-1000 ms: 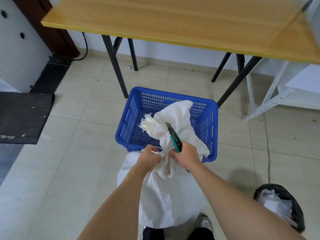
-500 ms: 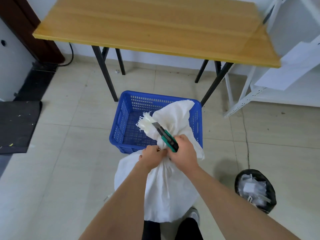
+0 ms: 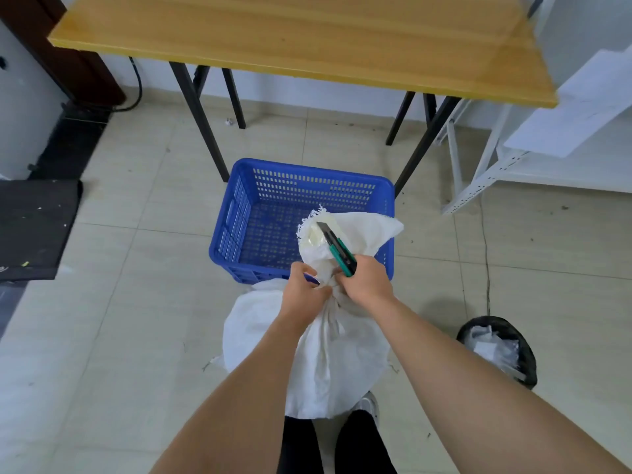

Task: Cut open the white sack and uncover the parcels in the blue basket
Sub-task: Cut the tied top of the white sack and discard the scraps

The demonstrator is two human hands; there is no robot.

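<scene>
My right hand [image 3: 367,280] is clenched round the green handle of a box knife [image 3: 337,248], and my left hand [image 3: 306,289] is closed on the gathered neck of the white sack [image 3: 328,354]. The two fists sit touching or nearly so, one on each side of the neck, left fist on the left and right fist on the right, so the place to cut lies directly between them and neither hand has to reach for it. The knife runs up and to the left out of my right fist, its blade tip pointing away from me toward the frayed mouth of the sack [image 3: 318,222], above the tied spot rather than across it.

The sack stands on the floor between my feet, its long axis running from my shoes forward and slightly right. Its belly bulges below my hands. Above them the loose top flops away from me and over the near right corner of the blue basket [image 3: 239,213], which sits just beyond the sack under the front edge of the bench [image 3: 307,32].

I judge the blade must swing down and turn crosswise to the neck before it can bite. The basket floor I can see is bare, with no parcels showing.
</scene>
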